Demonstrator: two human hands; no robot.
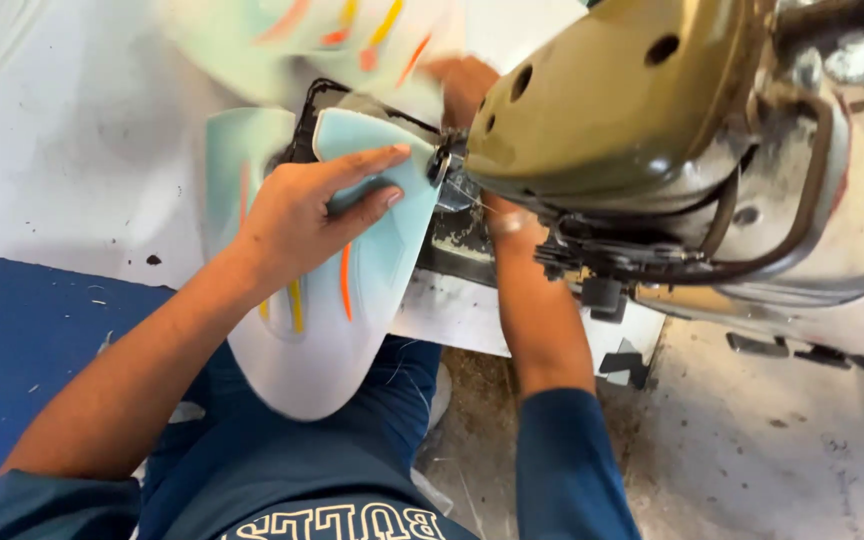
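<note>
At the frame's centre the left hand (pixel 297 210) presses spread fingers flat on the pale blue shoe upper (pixel 352 290) by the sewing machine (pixel 672 150), while the right hand (pixel 464 85), half hidden behind it, touches the piece's far end, grip unclear.

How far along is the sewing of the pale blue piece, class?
Done: no finished seam can be made out. In hand: the left hand presses the pale blue piece flat at the needle of the sewing machine; the right hand reaches behind it. Left: cannot tell.

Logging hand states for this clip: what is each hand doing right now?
Left hand: open, pressing flat on the fabric piece.
Right hand: mostly hidden behind the sewing machine; cannot tell.
</note>
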